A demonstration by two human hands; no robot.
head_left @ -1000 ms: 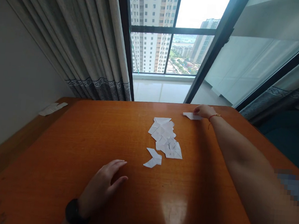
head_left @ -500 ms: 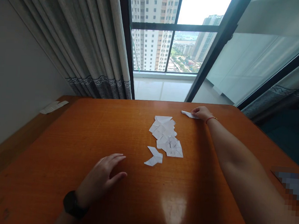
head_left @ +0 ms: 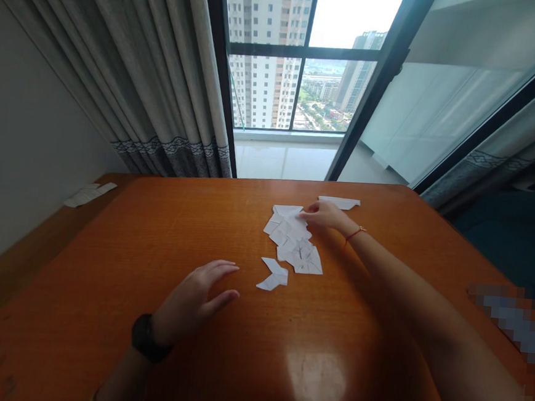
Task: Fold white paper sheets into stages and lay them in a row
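Since the papers in the pile (head_left: 288, 230) look thin and folded, they should be light, a little stiff along the creases and easily crumpled or torn; on the glossy table (head_left: 178, 218) they would probably slide, so a gentle pinch at an outer edge seems best. The pile lies flat, its pieces overlapping, and the right hand (head_left: 327, 216) is at its far right edge, fingertips close together at the paper; whether they grip a sheet, I cannot tell. Just beyond that hand, near the table's far edge, lies a long paper strip (head_left: 340, 202). The left hand (head_left: 197, 297) holds nothing, its thumb spread from the fingers, apart from the pile and to its near left. Between that hand and the pile, nearer the pile, sits a small V-shaped paper (head_left: 280, 276).
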